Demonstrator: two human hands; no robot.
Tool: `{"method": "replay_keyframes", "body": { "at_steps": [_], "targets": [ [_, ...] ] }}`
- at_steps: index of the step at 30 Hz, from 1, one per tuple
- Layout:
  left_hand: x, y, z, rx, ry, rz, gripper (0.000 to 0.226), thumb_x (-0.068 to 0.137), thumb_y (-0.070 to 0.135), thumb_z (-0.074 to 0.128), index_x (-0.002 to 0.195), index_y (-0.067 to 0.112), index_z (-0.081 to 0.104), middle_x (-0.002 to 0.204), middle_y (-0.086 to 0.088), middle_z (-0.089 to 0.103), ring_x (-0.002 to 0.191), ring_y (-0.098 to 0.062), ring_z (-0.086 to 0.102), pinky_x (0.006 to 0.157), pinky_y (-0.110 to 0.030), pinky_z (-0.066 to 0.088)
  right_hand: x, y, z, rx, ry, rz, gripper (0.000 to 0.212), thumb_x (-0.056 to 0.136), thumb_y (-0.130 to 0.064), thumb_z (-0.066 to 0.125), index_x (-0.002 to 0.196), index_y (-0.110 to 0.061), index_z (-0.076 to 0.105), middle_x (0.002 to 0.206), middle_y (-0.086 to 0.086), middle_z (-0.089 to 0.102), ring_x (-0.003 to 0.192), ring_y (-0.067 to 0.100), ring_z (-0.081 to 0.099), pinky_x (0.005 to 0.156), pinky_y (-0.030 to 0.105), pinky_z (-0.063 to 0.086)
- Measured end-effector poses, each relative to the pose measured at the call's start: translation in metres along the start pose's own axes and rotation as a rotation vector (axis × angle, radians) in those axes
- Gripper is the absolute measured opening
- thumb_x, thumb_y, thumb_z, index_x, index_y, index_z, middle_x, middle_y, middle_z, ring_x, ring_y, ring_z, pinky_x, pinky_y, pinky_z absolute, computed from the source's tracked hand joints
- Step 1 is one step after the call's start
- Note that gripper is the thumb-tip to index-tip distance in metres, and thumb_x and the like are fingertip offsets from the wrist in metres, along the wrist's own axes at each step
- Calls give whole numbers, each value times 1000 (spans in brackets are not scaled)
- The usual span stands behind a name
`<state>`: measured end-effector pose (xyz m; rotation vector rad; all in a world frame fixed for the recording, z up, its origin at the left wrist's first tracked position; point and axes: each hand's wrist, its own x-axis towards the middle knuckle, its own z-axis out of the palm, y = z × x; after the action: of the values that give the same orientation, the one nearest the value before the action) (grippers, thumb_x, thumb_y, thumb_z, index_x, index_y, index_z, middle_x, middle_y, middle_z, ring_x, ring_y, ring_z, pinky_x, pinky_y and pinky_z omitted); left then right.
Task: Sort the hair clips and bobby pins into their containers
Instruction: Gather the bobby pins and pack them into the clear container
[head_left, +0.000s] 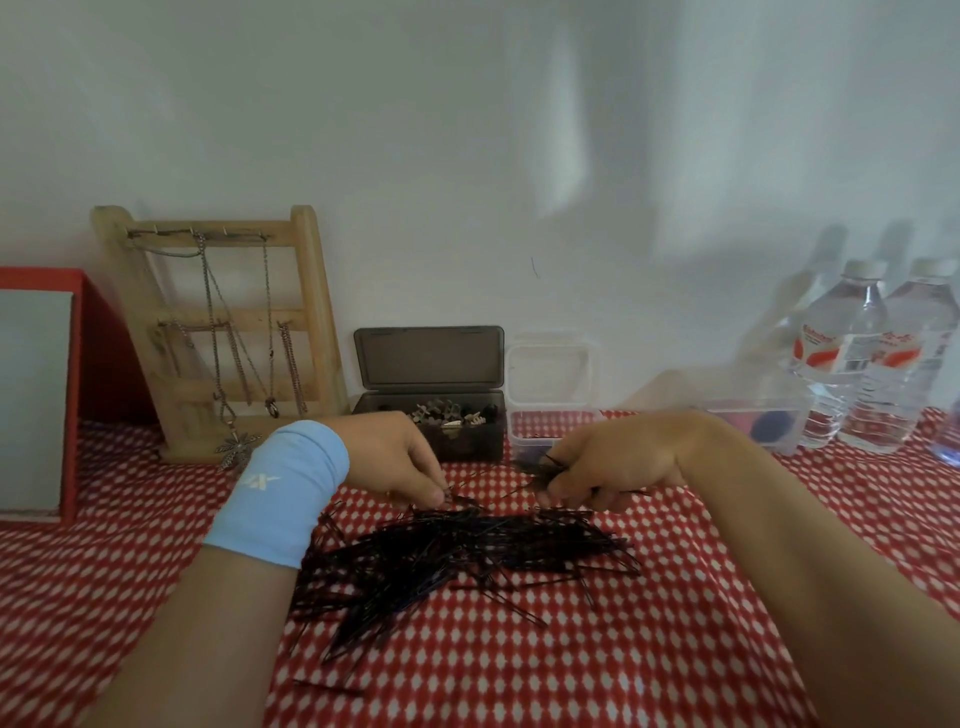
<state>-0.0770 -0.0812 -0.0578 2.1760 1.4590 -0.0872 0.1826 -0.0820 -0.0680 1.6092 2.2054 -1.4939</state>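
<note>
**Both hands at the pile of bobby pins**

A big pile of bobby pins (457, 551), dark and thin, lies loose on the red and white tablecloth (597, 665), in the middle between the two forearms. The left hand (400, 462) wears a light blue wristband (280, 493). Its fingers bend down and its thumb and fingertips are pressed together on pins at the far edge of the pile. The right hand (613, 462) is curled around a bundle of bobby pins (540, 467), whose ends stick out to the left of the fist.

Behind the hands, by the wall, stands a dark box (467, 441) with its lid up; small hair clips (447, 415) are inside it. Just beside it on the right is a clear container (545, 434), also with the lid up; what is inside I cannot tell. Further right is a second clear container (753, 410) with something blue in it, and then two water bottles (857, 358). On the left a wooden stand (306, 312) with necklaces (218, 353) leans on the wall, next to a red frame (72, 395).
</note>
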Motion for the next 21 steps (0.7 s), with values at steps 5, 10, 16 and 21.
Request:
{"method": "replay_keyframes", "body": {
  "at_steps": [5,10,16,21],
  "targets": [
    [8,12,4,-17,124,70,41,91,37,67,131,33,60,118,17,66,107,0,60,106,-26,41,13,3,1,206,11,-108,17,88,2,52,90,-14,56,66,0,46,56,12,39,54,24,32],
    [14,24,12,-319,308,226,18,95,25,62,111,24,69,90,5,76,77,-10,73,73,-16,51,23,8,9,549,-195,-233,24,67,-5,45,89,-15,44,75,2,36,62,14,32,57,27,27],
    [20,27,15,-307,462,260,8,90,20,68,91,25,73,79,8,75,70,-14,71,69,-20,55,23,6,10,709,-309,-332,30,92,-44,47,95,-14,47,81,3,39,67,15,34,61,26,32],
    [25,22,15,-380,622,295,22,98,20,55,114,29,67,99,11,72,89,-4,69,82,-29,55,25,1,18,583,-95,-362,22,109,-21,34,97,-11,50,78,3,49,63,13,41,57,24,33]
  ]
}}
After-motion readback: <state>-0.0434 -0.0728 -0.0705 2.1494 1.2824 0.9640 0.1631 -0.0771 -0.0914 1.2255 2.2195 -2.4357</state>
